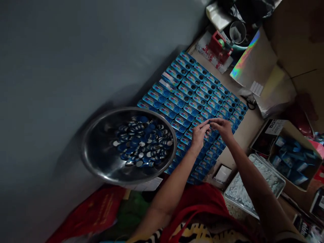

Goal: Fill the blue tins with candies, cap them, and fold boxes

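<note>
Both hands come together over rows of small blue cases (186,113), each with a round recess or disc at one end. My left hand (199,135) has its thumb and fingers pinched closed. The fingertips of my right hand (222,127) are pinched too and meet the left ones. Anything held between them is too small and dark to make out. To the left of the cases, a steel bowl (97,158) contains many round blue-and-silver discs (145,141). Some cases at the far end show dark circles, while nearer ones show blue.
A red tape dispenser (219,47) sits at the table's far end beside shiny sheets (255,77). On the right are a metal tray (282,187) of small pale pieces and a cardboard box (312,173) of blue packets. A grey wall (63,50) rises along the left.
</note>
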Motion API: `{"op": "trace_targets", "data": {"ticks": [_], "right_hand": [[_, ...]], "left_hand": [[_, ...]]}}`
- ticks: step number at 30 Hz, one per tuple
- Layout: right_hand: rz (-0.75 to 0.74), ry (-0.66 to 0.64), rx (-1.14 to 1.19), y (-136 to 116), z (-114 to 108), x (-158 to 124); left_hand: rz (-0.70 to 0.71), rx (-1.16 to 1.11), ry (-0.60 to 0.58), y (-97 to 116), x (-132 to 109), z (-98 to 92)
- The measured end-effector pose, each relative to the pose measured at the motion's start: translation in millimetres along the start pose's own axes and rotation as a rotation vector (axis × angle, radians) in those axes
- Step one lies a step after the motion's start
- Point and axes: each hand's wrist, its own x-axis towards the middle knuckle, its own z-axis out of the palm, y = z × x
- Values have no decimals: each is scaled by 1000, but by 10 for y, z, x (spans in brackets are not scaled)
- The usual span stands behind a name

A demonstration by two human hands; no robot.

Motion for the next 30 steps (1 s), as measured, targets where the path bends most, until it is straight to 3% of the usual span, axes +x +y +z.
{"op": "trace_targets", "data": {"ticks": [2, 4, 8, 10, 14, 19, 22, 24, 27, 30], "right_hand": [[48, 19, 6, -52, -92, 160], [21, 71, -84, -178, -136, 417], [-222, 229, -584, -543, -19, 1043], [-280, 216, -884, -692, 89, 1312], [-218, 105, -1249, -836, 222, 1667], [-82, 69, -1353, -909, 219, 1918], [-66, 88, -1341, -973, 240, 1884], [-136, 97, -1316, -997, 275, 1707], [-355, 78, -1119, -927, 299, 1235], [-463, -64, -794, -714, 251, 709]], "left_hand": [[-126, -91, -114, 98, 18, 14], [-214, -228, -156, 232, 76, 20], [-147, -498, -98, 464, 238, -4], [-96, -591, -112, 509, 295, -36], [-68, -678, -196, 463, 341, -103], [-44, -673, -201, 353, 340, -134], [-22, -666, -219, 311, 320, -143], [-19, -657, -189, 283, 303, -149], [-19, -634, -125, 230, 274, -148], [25, -604, -121, 175, 233, -132]]}}
